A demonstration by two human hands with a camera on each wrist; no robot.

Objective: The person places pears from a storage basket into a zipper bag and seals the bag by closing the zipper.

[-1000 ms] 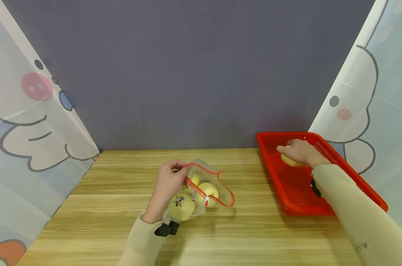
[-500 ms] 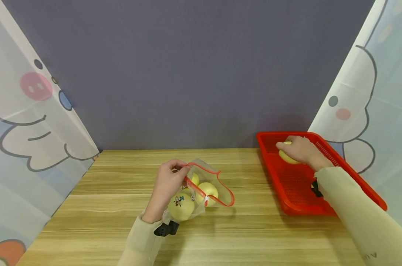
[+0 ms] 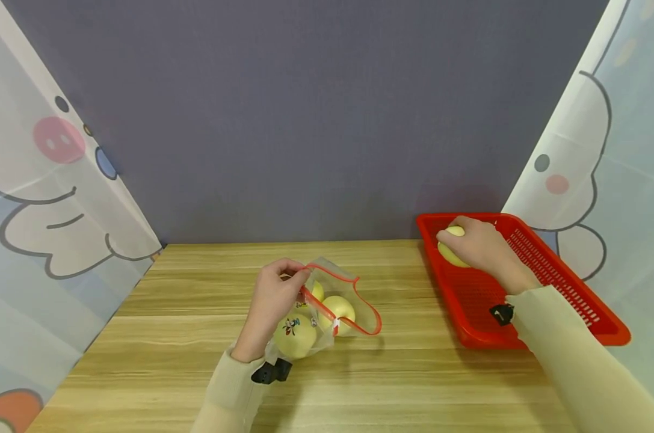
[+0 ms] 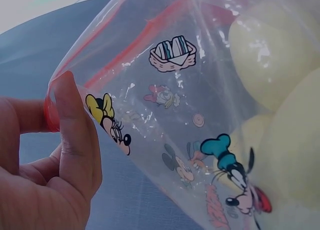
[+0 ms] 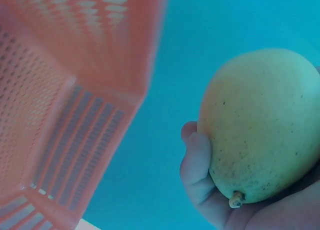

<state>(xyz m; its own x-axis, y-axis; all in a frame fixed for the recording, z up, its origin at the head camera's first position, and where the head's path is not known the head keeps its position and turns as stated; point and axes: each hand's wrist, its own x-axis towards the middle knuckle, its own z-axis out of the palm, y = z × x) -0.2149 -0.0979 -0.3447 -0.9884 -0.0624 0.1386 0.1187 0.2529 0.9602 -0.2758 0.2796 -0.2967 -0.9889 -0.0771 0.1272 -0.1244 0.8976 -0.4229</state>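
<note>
Red plastic makes the one basket [image 3: 570, 288] in view, which stands on the right side of the wooden table [image 3: 159, 337]. The right hand [image 3: 481, 246] is over the far left corner of this basket, and its fingers are curled around one yellow pear [image 3: 450, 249]; the right wrist view shows this pear [image 5: 265, 125] lying in the palm with its short stem pointing down. Near the middle of the table, the left hand [image 3: 272, 300] pinches the red-edged rim of one clear zip bag [image 3: 332, 300] between thumb and fingers and holds the mouth open. The bag is printed with small cartoon figures [image 4: 170, 55]. Inside the bag I count three more yellow pears [image 3: 296, 334], touching each other. So there are four pears in all, one bag and one basket.
</note>
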